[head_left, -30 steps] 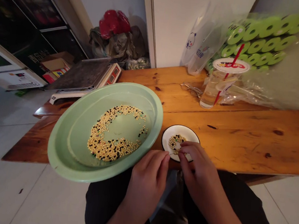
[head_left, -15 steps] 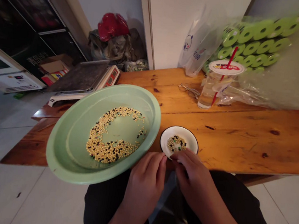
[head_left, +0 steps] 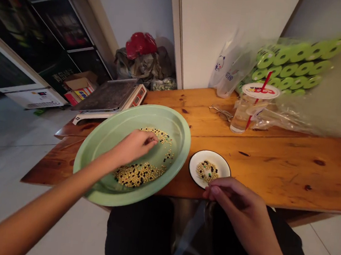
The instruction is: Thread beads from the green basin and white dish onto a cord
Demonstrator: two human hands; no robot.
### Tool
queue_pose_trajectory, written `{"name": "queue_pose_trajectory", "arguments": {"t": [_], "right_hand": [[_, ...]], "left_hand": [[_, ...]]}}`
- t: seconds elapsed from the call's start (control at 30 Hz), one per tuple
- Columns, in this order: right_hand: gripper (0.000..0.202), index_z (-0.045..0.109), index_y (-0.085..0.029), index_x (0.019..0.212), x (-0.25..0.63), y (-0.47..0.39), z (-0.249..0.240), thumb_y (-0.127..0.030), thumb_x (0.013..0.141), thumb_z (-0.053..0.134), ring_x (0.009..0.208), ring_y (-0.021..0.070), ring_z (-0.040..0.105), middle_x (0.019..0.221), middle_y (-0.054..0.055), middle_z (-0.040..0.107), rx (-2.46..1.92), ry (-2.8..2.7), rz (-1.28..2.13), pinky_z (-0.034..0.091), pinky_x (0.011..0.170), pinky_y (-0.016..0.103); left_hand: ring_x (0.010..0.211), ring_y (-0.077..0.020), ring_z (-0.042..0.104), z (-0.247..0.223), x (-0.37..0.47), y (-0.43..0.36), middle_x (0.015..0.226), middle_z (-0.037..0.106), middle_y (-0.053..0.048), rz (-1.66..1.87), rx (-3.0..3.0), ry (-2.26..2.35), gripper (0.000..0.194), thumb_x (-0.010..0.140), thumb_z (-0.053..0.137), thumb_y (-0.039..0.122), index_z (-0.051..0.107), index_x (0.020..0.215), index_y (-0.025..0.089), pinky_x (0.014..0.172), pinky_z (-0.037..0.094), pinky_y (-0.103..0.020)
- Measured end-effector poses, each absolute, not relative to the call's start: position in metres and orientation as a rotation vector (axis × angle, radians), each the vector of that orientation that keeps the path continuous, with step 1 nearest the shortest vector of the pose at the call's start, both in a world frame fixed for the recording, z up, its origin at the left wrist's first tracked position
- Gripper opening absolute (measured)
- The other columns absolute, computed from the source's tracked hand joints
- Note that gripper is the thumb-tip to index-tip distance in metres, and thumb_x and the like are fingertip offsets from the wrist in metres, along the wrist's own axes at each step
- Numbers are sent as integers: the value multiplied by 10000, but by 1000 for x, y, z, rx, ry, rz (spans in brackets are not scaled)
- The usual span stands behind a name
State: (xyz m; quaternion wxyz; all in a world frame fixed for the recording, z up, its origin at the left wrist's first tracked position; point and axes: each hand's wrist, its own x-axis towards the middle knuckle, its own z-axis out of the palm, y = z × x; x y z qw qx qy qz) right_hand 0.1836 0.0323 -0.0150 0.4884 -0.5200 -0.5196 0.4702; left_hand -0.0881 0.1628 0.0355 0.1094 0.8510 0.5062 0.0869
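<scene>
Green basin (head_left: 101,144) mid-frame: my left hand (head_left: 133,146) pinches among the beads (head_left: 136,173); right hand (head_left: 236,199), fingers curled together, waits below the small dish (head_left: 224,165); next, lifting one cleanly.

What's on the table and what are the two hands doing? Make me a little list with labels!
left hand: reaching into the green basin, fingertips pinched at the beads
right hand: curled at the table edge, beside the small white dish
dish contents: a little pile of beads
beads: mostly yellow, some black
behind: plastic cup with red straw, glasses, scale
</scene>
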Motion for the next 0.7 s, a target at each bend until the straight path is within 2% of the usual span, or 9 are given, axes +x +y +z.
{"name": "queue_pose_trajectory", "arguments": {"t": [0.1, 0.3, 0.7], "right_hand": [[168, 707, -213, 851, 185, 33, -15, -365, 897, 651, 690, 164, 690, 727, 18, 733, -1247, -1256, 1132, 541, 660, 248], [197, 688, -212, 792, 184, 32, -8, -352, 909, 613, 646, 153, 676, 683, 9, 713, -1262, -1373, 1069, 532, 607, 226], [172, 670, -222, 818, 183, 28, -10, -332, 926, 593, 644, 144, 681, 674, -6, 702, -1202, -1371, 1114, 541, 608, 206]], "left_hand": [[735, -167, 668, 3, -96, 214, 810, 718, -28, 70, 2549, 1385, 167, 943, 602, 244, 695, 876, 122, 738, 541, -324], [981, -219, 671, -34, -98, 236, 1081, 688, -75, -62, 2628, 1275, 208, 957, 622, 302, 661, 1071, 133, 876, 559, -440], [960, -220, 670, -44, -97, 256, 1163, 656, -90, -100, 2649, 1220, 297, 959, 617, 327, 619, 1196, 148, 814, 584, -410]]}}
